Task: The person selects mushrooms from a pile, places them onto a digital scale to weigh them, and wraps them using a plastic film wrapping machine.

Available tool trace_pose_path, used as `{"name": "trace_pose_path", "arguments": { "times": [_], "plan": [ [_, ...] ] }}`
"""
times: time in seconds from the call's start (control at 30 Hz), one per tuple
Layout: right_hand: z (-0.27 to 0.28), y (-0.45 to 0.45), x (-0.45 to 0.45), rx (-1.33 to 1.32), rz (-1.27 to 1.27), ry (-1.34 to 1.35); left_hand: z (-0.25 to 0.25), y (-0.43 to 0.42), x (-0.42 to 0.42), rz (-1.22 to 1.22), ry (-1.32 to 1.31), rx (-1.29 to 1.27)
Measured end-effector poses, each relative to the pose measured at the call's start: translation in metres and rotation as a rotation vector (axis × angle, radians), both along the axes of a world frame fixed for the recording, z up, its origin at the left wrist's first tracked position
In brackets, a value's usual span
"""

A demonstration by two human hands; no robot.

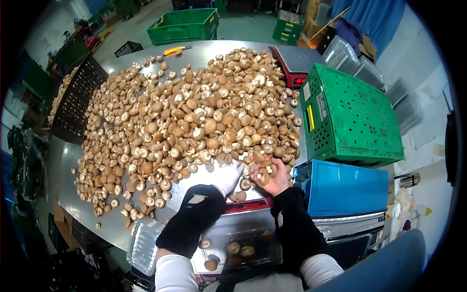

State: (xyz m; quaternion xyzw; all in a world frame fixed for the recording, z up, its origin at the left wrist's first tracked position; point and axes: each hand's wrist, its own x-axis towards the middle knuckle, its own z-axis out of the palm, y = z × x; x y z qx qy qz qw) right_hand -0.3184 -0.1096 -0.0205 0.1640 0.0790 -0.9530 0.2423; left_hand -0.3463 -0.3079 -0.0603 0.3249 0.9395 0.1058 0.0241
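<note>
Shiitake mushrooms [189, 117] lie in one big heap on the shiny metal table [114, 233], from its far edge most of the way down to its near edge. The right hand [273, 180] is at the near side of the heap. It is half open like a cup, with its fingers curled around a few mushrooms. The left hand [226, 178] is just beside it and looks white. Its fingertips are hard to see against the heap, so I cannot tell how far open it is or if it has hold of a mushroom. Just below the hands, by the near edge, is a red scale [246, 205]. A clear plastic tray [268, 254] is next to its number screen, with some mushrooms in it. More clear trays [145, 243] sit by the near left corner. A green crate [357, 119] is on its side at the right edge. Another red scale [296, 61] is by the far right corner. A dark crate [78, 102] full of mushrooms stands at the left edge.
</note>
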Motion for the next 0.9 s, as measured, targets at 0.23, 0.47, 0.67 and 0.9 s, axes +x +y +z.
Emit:
{"name": "trace_pose_path", "arguments": {
  "times": [0.23,0.47,0.67,0.9],
  "plan": [
    [0.046,-0.006,0.020,-0.018,0.108,0.240,0.010,0.009,-0.007,0.129,-0.207,0.056],
    [0.092,0.004,0.099,0.387,0.451,0.258,0.121,-0.065,0.091,0.195,-0.607,0.661],
    [0.072,-0.015,0.172,1.112,0.640,0.805,0.154,-0.092,0.218,0.057,-0.625,0.577],
    [0.082,-0.040,0.206,1.792,0.462,1.292,0.108,-0.079,0.270,0.225,-0.262,0.294]
  ]
}}
